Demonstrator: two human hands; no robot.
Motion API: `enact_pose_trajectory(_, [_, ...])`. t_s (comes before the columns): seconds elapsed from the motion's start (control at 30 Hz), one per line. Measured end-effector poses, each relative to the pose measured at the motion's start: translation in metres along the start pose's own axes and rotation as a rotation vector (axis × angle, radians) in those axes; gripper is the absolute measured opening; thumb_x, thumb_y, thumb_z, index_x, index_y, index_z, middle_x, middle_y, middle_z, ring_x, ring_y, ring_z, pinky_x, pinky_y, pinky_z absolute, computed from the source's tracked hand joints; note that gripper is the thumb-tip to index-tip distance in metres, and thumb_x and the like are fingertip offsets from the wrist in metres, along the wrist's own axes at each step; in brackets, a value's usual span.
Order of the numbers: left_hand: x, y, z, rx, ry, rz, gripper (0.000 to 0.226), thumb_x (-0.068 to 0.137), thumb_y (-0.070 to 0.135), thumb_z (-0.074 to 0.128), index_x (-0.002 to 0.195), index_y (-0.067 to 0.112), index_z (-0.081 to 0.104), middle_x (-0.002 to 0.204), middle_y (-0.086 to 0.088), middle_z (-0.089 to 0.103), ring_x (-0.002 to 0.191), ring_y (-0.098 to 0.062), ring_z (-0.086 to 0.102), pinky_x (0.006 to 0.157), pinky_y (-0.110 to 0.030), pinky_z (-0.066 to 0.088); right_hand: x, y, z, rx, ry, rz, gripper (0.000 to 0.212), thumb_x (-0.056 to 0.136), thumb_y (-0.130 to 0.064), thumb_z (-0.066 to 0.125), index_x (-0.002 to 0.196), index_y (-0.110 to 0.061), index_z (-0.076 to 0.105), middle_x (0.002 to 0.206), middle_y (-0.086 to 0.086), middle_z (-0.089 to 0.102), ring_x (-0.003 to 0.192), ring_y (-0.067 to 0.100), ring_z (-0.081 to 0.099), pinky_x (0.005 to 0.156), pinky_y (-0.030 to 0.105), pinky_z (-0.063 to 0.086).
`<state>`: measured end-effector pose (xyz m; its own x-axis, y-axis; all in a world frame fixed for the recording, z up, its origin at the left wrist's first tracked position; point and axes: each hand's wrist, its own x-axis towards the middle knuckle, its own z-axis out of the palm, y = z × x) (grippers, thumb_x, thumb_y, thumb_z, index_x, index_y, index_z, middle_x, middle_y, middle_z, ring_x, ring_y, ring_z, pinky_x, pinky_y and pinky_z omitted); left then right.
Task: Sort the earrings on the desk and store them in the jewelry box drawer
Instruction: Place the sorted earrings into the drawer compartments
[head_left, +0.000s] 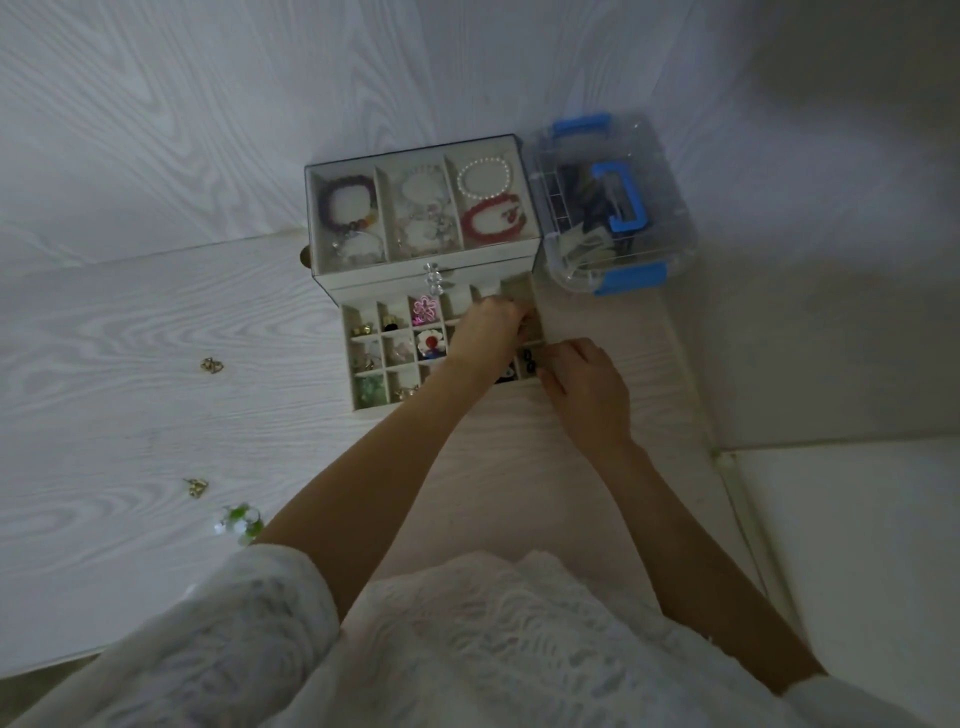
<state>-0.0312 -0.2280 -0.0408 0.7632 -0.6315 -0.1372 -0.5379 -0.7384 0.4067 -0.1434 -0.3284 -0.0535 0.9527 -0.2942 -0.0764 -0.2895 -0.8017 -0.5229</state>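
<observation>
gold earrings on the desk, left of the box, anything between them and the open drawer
Nothing visible. The two gold earrings and the green-and-white one lie on bare desk, with open surface up to the drawer. Both hands, left hand and right hand, are over the drawer's right side.

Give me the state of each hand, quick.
Left hand: fingers curled down into the drawer; what it holds, if anything, cannot be told.
Right hand: fingers curled at the drawer's right edge; grip unclear.
</observation>
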Motion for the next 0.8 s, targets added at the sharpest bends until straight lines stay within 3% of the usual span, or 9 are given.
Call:
enact_pose_trajectory(0.13, [-0.01, -0.004, -0.004, -0.066, 0.034, 0.033, 0.026, 0.093, 0.02, 0.054, 0.115, 0.007, 0.06, 0.107, -0.014, 0.067, 0.092, -0.029, 0.065, 0.082, -0.042, 0.052, 0.0, 0.002, 0.0, -0.013, -0.009, 0.003, 0.023, 0.094, -0.021, 0.05, 0.111, -0.014, 0.064, 0.113, 0.008, 0.059, 0.101, 0.023, 0.053, 0.078, 0.033, 0.047])
enact_pose_trajectory(0.27, [-0.048, -0.015, -0.024, -0.097, 0.368, 0.271, 0.015, 0.09, 0.018, 0.058, 0.094, 0.007, 0.067, 0.078, -0.009, 0.07, 0.066, -0.023, 0.064, 0.057, -0.033, 0.053, -0.001, 0.0, -0.001, -0.078, 0.019, -0.058, 0.022, 0.093, -0.018, 0.052, 0.109, -0.012, 0.064, 0.111, 0.008, 0.058, 0.101, 0.024, 0.052, 0.075, 0.033, 0.045])
enact_pose_trajectory(0.37, [-0.089, -0.031, -0.035, -0.013, 0.502, 0.376, 0.013, 0.09, 0.018, 0.057, 0.089, 0.011, 0.068, 0.077, -0.002, 0.069, 0.069, -0.016, 0.062, 0.059, -0.022, 0.045, -0.005, -0.01, -0.004, -0.089, 0.1, -0.136, 0.016, 0.09, -0.017, 0.055, 0.101, -0.011, 0.065, 0.1, 0.008, 0.062, 0.091, 0.025, 0.056, 0.068, 0.03, 0.043])
enact_pose_trajectory(0.43, [-0.118, -0.044, -0.038, -0.008, 0.48, 0.279, 0.009, 0.089, 0.018, 0.06, 0.09, 0.014, 0.068, 0.079, 0.001, 0.07, 0.073, -0.015, 0.062, 0.058, -0.021, 0.045, -0.008, -0.024, -0.003, -0.056, 0.106, -0.17, 0.015, 0.089, -0.019, 0.057, 0.101, -0.013, 0.065, 0.094, 0.006, 0.065, 0.085, 0.023, 0.06, 0.064, 0.026, 0.04])
enact_pose_trajectory(0.6, [-0.197, -0.089, -0.026, -0.076, 0.358, -0.225, 0.022, 0.087, 0.019, 0.061, 0.109, 0.019, 0.064, 0.098, 0.002, 0.069, 0.093, -0.023, 0.06, 0.068, -0.036, 0.053, -0.02, -0.071, 0.017, -0.078, -0.074, -0.393, 0.015, 0.091, -0.018, 0.055, 0.101, -0.014, 0.065, 0.093, 0.003, 0.069, 0.077, 0.022, 0.064, 0.06, 0.023, 0.038])
enact_pose_trajectory(0.8, [-0.279, -0.131, 0.002, -0.112, 0.414, -0.613, 0.048, 0.075, 0.019, 0.073, 0.12, 0.016, 0.057, 0.116, -0.012, 0.058, 0.103, -0.033, 0.053, 0.079, -0.044, 0.051, -0.033, -0.123, 0.058, -0.104, -0.306, -0.625, 0.024, 0.095, -0.018, 0.048, 0.112, -0.016, 0.065, 0.107, 0.001, 0.068, 0.096, 0.02, 0.063, 0.075, 0.035, 0.052])
